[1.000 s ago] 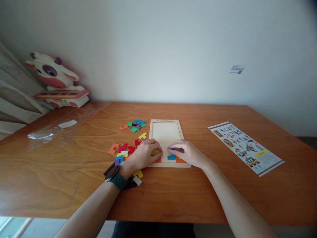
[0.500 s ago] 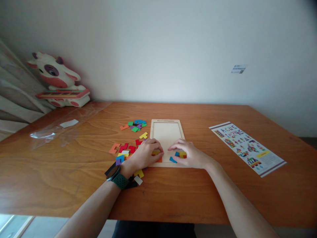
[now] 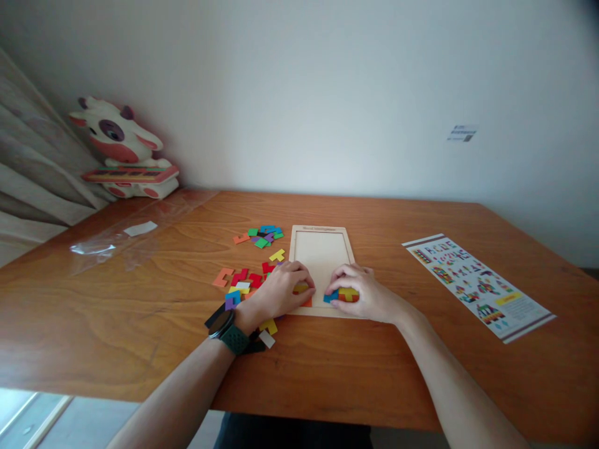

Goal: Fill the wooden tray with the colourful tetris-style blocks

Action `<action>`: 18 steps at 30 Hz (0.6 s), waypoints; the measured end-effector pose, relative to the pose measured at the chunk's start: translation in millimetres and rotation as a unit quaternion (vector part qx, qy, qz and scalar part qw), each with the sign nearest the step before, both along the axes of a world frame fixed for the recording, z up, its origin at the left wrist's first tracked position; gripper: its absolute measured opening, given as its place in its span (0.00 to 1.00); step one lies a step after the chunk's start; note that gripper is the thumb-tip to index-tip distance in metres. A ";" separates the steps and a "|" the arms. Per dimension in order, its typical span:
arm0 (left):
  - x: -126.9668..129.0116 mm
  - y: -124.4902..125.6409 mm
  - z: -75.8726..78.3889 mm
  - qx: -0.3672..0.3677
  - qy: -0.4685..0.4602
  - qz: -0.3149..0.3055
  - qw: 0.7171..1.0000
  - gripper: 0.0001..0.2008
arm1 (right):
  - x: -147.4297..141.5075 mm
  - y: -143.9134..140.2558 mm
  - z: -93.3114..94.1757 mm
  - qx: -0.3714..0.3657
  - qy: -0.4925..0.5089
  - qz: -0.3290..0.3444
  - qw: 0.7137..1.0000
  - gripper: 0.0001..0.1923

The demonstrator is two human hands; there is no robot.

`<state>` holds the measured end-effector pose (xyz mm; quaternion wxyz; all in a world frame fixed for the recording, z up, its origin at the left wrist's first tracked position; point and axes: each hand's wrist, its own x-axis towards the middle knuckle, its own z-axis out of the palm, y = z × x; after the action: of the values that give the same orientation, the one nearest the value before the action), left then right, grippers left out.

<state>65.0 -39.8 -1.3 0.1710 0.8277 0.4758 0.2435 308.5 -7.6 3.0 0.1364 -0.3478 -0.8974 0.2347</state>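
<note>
Nearest of all, the person's forearms come in from the near edge of the wooden table point(image 3: 116, 324), the left one wearing a dark watch point(image 3: 228, 333) at the wrist. Just past the watch, a yellow piece point(image 3: 269, 325) and a white piece point(image 3: 267, 338) lie by the wrist.

The left hand point(image 3: 281, 293) lies on the near left corner of the puzzle tray point(image 3: 322, 249), fingers curled together and pressing on a yellow and orange piece point(image 3: 303, 292) inside the frame. The right hand point(image 3: 362, 293) sits at the near right corner, its fingers bent down and closed on a small cluster of blue, yellow and orange pieces point(image 3: 344, 295). Whether it pinches them or only pushes on them, I cannot tell. The two hands are near each other, with bare tray floor between them.

Left of the tray, loose coloured pieces point(image 3: 238, 280) are scattered beside the left hand, and a second little heap point(image 3: 262, 236) lies farther back. Well to the right rests a printed pattern sheet point(image 3: 477, 287). At the far left, a clear plastic wrapper point(image 3: 121, 240) lies on the table, and beyond it a plush cow point(image 3: 124, 149) leans against the wall.
</note>
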 end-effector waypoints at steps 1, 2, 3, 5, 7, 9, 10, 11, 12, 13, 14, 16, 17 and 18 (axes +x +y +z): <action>0.0 0.0 0.1 0.000 0.001 0.000 1.000 0.04 | 0.4 -0.2 -0.1 -0.001 0.003 0.004 1.000 0.07; -0.1 0.0 0.1 0.000 0.001 -0.001 1.000 0.04 | 0.8 -0.3 0.0 -0.001 0.007 0.007 1.000 0.06; -0.1 0.0 0.2 0.000 0.002 -0.001 1.000 0.04 | 1.1 -0.4 0.1 -0.002 0.012 0.008 1.000 0.05; -0.2 0.0 0.2 0.002 0.002 -0.002 1.000 0.03 | 1.2 -0.5 0.3 -0.003 0.017 0.007 1.000 0.05; -0.3 0.1 0.2 0.004 0.002 -0.002 1.000 0.04 | 0.8 -0.3 0.3 -0.004 0.015 0.005 1.000 0.08; -0.3 0.2 0.2 0.004 0.003 -0.003 1.000 0.04 | 0.4 0.0 0.1 -0.002 0.010 0.002 1.000 0.09; -0.3 0.3 0.3 0.003 0.004 -0.003 1.000 0.04 | 0.3 0.2 -0.1 0.001 0.010 -0.001 1.000 0.09; -0.3 0.4 0.3 0.002 0.005 -0.003 1.000 0.04 | 0.3 0.3 -0.2 0.004 0.010 -0.004 1.000 0.09; -0.3 0.5 0.4 0.002 0.006 -0.004 1.000 0.04 | 0.3 0.3 -0.2 0.006 0.012 -0.006 1.000 0.10; -0.3 0.5 0.4 0.002 0.006 -0.004 1.000 0.04 | 0.3 0.3 0.0 0.006 0.014 -0.008 1.000 0.11; -0.3 0.5 0.5 0.002 0.006 -0.005 1.000 0.04 | 0.3 0.1 0.3 0.004 0.016 -0.008 1.000 0.12; -0.1 0.5 0.4 0.003 0.004 -0.005 1.000 0.04 | 0.3 -0.5 1.5 -0.002 0.017 -0.004 1.000 0.13; 0.0 0.4 0.4 0.003 0.003 -0.005 1.000 0.04 | 0.2 -1.0 2.2 -0.005 0.016 -0.002 1.000 0.13; 0.1 0.4 0.3 0.002 0.003 -0.005 1.000 0.04 | 0.1 -1.5 3.0 -0.007 0.015 -0.002 1.000 0.14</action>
<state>65.1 -39.4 -1.0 0.1688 0.8312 0.4716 0.2412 308.6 -9.1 6.0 0.1473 -0.3467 -0.8930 0.2461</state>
